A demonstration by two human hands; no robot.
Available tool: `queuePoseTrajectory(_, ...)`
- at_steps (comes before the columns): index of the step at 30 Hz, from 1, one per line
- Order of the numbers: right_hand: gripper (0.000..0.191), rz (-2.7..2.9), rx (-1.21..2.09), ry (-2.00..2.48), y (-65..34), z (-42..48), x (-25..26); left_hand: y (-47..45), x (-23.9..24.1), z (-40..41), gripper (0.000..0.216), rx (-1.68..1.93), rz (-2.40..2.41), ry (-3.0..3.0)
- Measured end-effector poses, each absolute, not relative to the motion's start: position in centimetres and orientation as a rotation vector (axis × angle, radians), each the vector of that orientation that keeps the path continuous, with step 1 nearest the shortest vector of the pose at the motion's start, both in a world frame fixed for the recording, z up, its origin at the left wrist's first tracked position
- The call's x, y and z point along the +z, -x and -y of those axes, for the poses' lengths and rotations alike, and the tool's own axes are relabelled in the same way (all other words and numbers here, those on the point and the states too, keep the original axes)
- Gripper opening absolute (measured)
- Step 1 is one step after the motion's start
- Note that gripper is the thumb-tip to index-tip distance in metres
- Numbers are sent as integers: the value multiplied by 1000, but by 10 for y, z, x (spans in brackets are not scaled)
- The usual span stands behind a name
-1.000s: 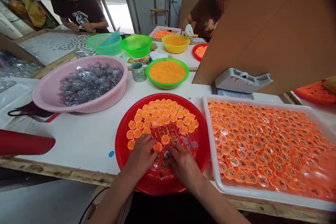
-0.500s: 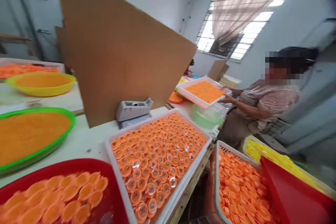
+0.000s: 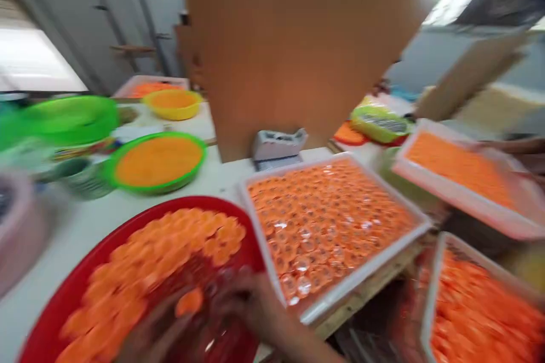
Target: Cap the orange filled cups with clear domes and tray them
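My left hand is low over the red basin, blurred, with a small round orange cup-shaped piece held at its fingertips. To its right, my right hand reaches into the same basin. Its fingers are bent together in a pinch beside small clear, shiny pieces; motion blur hides what they hold, if anything. Many similar orange pieces lie in overlapping rows along the basin's far and left sides.
Right of the basin, a white tray carries rows of orange pieces with clear tops. A green tray of orange material lies behind. Cardboard stands upright. At right, a person's arm holds another tray above a crate.
The view has swung left and down toward the red basin. Both my hands have come into view over it, the left with an orange piece.
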State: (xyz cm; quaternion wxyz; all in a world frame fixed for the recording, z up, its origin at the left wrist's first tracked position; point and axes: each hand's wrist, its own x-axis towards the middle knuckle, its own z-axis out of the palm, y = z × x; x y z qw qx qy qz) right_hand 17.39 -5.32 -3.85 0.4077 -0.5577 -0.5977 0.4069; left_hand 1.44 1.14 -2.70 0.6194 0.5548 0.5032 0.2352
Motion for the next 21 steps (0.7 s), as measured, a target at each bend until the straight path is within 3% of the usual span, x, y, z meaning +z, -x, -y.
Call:
queuePoseTrajectory(4,14,894,1363,1272,-182,47,-47,4,-25,9,52,605,-1186,-909)
queuePoseTrajectory(8,7,885,1383,1374,-188,49,-37,-5,-25,10,54,614,-1118,-836)
queuePoseTrajectory(14,30,685,1535,1299,-174,47,-35,4,-24,10,43,634,-1066,-746)
queuePoseTrajectory(18,32,596,1630,1229,-168,46,-38,9,-26,10,36,668,-1127,-776)
queuePoseTrajectory(21,34,583,1644,1189,-168,49,-38,9,-24,10,43,675,-1119,-753)
